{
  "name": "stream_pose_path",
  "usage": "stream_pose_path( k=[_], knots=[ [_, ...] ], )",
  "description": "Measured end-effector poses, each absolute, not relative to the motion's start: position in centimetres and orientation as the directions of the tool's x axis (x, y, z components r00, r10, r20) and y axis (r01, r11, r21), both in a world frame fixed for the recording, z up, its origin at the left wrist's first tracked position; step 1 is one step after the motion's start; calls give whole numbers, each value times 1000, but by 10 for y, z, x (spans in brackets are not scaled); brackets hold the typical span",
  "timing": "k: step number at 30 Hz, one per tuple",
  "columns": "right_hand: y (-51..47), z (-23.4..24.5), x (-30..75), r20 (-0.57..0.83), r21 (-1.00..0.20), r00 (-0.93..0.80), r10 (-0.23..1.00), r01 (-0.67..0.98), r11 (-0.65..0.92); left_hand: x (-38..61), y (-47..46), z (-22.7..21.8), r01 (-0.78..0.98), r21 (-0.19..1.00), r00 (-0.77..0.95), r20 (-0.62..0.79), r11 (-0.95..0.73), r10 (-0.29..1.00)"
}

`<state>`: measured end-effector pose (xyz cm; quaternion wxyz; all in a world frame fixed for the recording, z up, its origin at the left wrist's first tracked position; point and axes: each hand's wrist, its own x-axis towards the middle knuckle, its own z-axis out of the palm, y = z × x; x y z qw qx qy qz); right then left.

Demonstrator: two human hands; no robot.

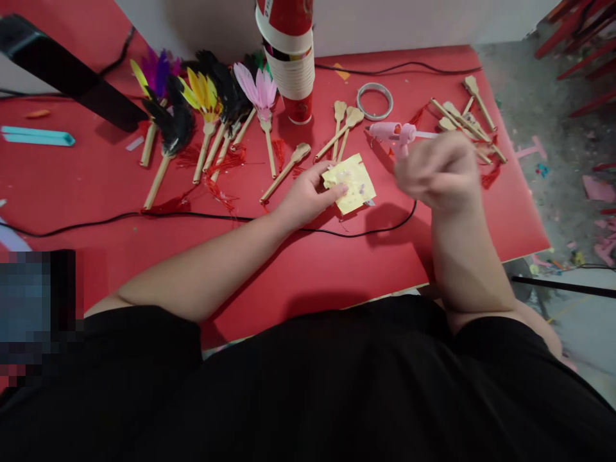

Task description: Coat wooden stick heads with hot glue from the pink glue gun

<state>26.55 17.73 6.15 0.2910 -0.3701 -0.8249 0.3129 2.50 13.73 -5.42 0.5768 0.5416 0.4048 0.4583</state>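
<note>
My left hand [315,196] pinches a square of yellow paper [363,189], thumb on top, over the red table. Whitish, shiny blobs are stuck on the paper's face. My right hand [440,170] is raised to the right, fingers curled closed and somewhat blurred. What it may hold is hidden. Just beyond its fingers is a pink glue gun [392,131], nozzle to the left, a pale glue stick jutting from its back. The gun's handle is partly covered by the hand, so I cannot tell whether they touch.
Stacked paper cups [291,77] stand at the back, beside a roll of tape [375,101]. Wooden sticks with red tassels lie around, some topped with feathers, like the pink ones [260,86]. A black cable [202,216] crosses the red table [308,269]. Scraps litter the floor at right.
</note>
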Motion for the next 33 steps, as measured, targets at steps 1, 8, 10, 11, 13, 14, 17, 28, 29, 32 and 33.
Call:
stream_pose_path(
  k=[1,8,10,11,13,14,17,28,29,32,33],
  knots=[
    [175,54,262,251,-721,-566,785,432,542,25,136,-54,-72,997,264,42,-24,963],
    [174,0,264,302,-618,-612,731,458,639,26,135,-56,16,997,268,70,-77,961],
    [176,-5,267,297,-617,-627,720,449,646,26,136,-55,13,997,267,68,-74,961],
    [177,-5,269,293,-625,-632,717,441,644,26,136,-53,4,997,272,69,-72,960],
    [178,-3,270,282,-654,-629,724,426,625,26,135,-48,-25,998,288,63,-58,956],
    [179,-1,270,278,-672,-620,733,420,610,25,135,-45,-43,998,298,55,-44,953],
    [179,4,268,275,-723,-574,772,406,559,25,134,-38,-107,994,320,29,6,947],
    [178,14,274,310,-861,-404,861,266,434,23,145,-57,-326,932,233,-80,155,969],
    [178,18,278,265,-887,-453,851,232,400,24,144,-57,-328,931,228,-89,163,969],
    [179,34,295,135,-956,-658,741,111,273,26,143,-54,-337,926,210,-106,173,972],
    [180,39,301,132,-968,-706,695,61,245,27,143,-53,-339,924,199,-110,174,974]
  ],
)
